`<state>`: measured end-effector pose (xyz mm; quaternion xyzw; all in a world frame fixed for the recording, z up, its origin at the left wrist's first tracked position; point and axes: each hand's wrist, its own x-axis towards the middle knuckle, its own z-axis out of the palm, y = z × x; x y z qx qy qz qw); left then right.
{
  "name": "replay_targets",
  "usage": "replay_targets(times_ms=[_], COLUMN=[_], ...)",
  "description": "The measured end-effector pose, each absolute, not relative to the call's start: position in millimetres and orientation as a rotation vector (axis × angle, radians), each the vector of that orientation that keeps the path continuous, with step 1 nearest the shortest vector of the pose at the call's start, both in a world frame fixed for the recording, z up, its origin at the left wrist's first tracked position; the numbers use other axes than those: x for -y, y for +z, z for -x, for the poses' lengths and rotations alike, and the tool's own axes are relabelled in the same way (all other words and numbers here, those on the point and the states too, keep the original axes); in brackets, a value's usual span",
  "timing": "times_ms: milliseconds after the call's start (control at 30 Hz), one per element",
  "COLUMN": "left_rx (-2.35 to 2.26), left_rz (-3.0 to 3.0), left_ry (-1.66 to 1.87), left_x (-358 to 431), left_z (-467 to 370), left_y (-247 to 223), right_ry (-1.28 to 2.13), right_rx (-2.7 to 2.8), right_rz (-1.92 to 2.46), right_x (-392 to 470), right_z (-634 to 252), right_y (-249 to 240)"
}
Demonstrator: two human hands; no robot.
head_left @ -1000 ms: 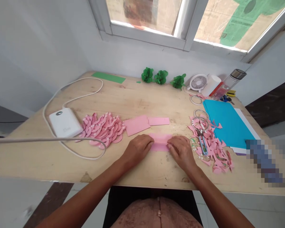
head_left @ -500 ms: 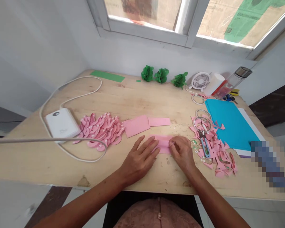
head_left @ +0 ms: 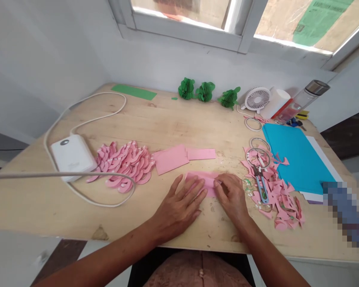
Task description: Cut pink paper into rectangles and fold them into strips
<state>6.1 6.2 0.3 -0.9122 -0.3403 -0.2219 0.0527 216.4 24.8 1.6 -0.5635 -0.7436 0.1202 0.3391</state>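
Note:
Near the table's front edge lies a folded pink paper [head_left: 210, 183]. My left hand [head_left: 179, 207] rests flat over its left part, fingers spread. At the paper's right end my right hand [head_left: 231, 195] is closed, thumb and fingers pinched on its edge. Just beyond them are a larger pink sheet [head_left: 171, 159] and a narrow pink strip [head_left: 201, 154]. A heap of pink scalloped cutouts [head_left: 128, 163] sits to the left of my hands. Blue-handled scissors [head_left: 261, 187] lie on pink scraps [head_left: 283, 199] to the right.
A white power bank [head_left: 73, 157] with a looping cable is at left. Three green paper shapes [head_left: 205, 91], a fan [head_left: 257, 99] and a bottle [head_left: 303, 101] stand along the back. Blue sheets [head_left: 299, 155] and tape rings [head_left: 258, 158] lie at right.
My left hand has slid slightly right across the pink paper, and more of the paper's upper left corner shows. My right hand keeps its pinch. The view has shifted slightly.

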Motion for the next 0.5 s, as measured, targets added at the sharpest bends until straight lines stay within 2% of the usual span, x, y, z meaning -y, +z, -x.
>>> replay_targets(times_ms=[500], left_rx=[1.228], left_rz=[2.849], left_ry=[-0.551], left_x=[-8.2], left_z=[-8.5], left_y=[-0.8], right_ry=[0.369], right_rx=[1.885], right_rz=[1.545], right_x=[-22.6], right_z=[-213.7], right_y=[6.9])
